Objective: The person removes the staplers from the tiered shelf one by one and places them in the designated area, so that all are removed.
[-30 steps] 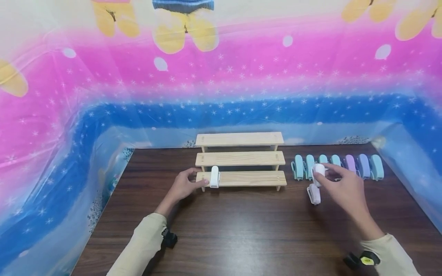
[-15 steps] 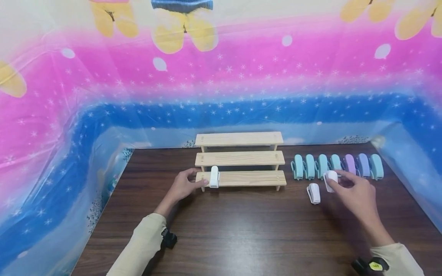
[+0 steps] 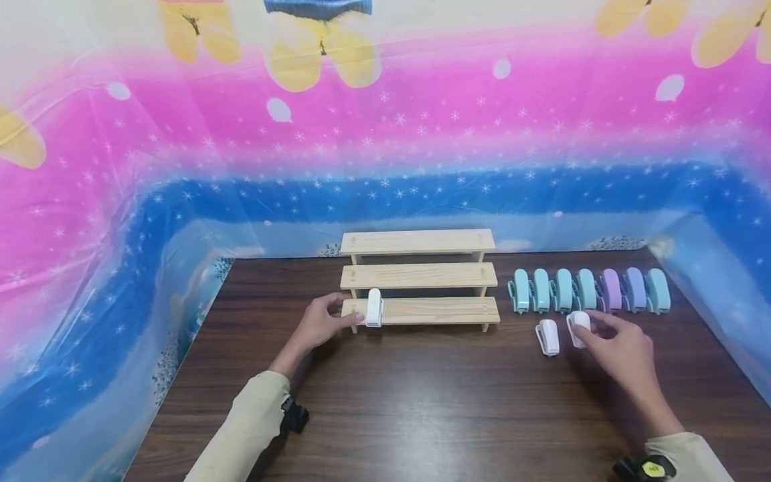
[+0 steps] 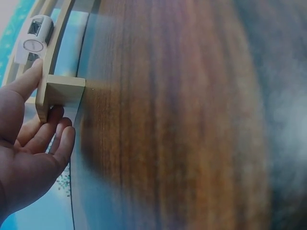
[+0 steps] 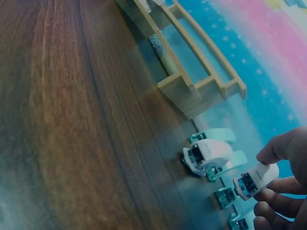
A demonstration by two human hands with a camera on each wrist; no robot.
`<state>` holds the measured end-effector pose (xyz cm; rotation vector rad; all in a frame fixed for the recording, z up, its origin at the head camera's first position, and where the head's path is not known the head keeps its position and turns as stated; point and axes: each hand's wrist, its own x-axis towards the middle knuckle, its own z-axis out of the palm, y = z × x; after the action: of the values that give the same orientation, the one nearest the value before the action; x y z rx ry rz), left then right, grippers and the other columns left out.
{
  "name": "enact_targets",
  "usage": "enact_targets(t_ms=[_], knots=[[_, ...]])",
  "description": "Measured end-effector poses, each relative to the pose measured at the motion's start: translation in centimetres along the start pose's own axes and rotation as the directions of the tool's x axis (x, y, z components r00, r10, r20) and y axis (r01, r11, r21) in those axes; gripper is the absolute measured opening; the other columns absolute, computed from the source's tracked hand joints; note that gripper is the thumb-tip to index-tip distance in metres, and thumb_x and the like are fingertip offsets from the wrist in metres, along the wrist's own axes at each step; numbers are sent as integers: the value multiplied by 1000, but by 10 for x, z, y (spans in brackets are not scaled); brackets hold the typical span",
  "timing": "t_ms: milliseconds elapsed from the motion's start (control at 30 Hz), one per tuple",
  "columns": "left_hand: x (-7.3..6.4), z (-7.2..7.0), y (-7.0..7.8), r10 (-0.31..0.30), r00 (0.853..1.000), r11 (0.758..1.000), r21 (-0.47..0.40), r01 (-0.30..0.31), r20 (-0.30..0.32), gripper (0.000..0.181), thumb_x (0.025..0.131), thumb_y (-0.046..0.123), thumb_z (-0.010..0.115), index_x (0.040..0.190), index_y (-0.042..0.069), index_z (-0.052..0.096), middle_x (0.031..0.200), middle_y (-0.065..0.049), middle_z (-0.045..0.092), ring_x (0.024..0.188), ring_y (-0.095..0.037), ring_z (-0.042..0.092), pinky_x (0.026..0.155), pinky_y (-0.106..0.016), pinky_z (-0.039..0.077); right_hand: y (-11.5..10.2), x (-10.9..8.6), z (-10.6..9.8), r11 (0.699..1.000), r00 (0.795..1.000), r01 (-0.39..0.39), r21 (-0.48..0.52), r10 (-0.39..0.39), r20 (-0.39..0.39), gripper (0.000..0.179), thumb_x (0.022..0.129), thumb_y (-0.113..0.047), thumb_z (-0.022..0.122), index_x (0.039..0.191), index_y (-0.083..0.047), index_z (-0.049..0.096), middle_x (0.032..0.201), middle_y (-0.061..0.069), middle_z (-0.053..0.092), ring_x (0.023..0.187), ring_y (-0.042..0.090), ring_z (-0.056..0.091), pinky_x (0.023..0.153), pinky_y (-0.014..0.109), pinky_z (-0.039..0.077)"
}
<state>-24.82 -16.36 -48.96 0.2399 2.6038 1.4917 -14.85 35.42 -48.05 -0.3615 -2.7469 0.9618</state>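
Note:
My right hand [image 3: 623, 351] pinches a small white stapler [image 3: 579, 328] between thumb and fingers, low over the table. Just left of it another white stapler [image 3: 547, 337] stands on the wood. The right wrist view also shows the held stapler [image 5: 259, 179] and its neighbour [image 5: 211, 155]. At the left end of a three-step wooden stand [image 3: 440, 311], my left hand [image 3: 322, 323] grips the lowest shelf, thumb on top and fingers beneath the end, as the left wrist view shows. Beside that thumb, a third white stapler [image 3: 374, 308] sits on the lowest shelf.
Behind the two white staplers, a row of several staplers stands at the right: green ones [image 3: 540, 291], a pink-purple one [image 3: 611, 290] and a lavender one [image 3: 634, 290]. A printed cloth [image 3: 421, 187] hangs behind the dark wooden table [image 3: 409, 402].
My right hand has carried its white stapler rightward from above the other white one, then down toward the table. The left hand has stayed at the stand.

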Motion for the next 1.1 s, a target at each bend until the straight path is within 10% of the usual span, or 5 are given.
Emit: enact_targets(t_ms=[1100], knots=[[2,0,-2,2,1000,1000,-9,-2,8,52,89,29,82,130,0,65,115,-14,72,106,-27,70,87,-40,57,17,3,16,998,997,10,-57,-6,81,66,93,-52,70,128,3,66,110,27,70,97,41,63,78,54,48]])
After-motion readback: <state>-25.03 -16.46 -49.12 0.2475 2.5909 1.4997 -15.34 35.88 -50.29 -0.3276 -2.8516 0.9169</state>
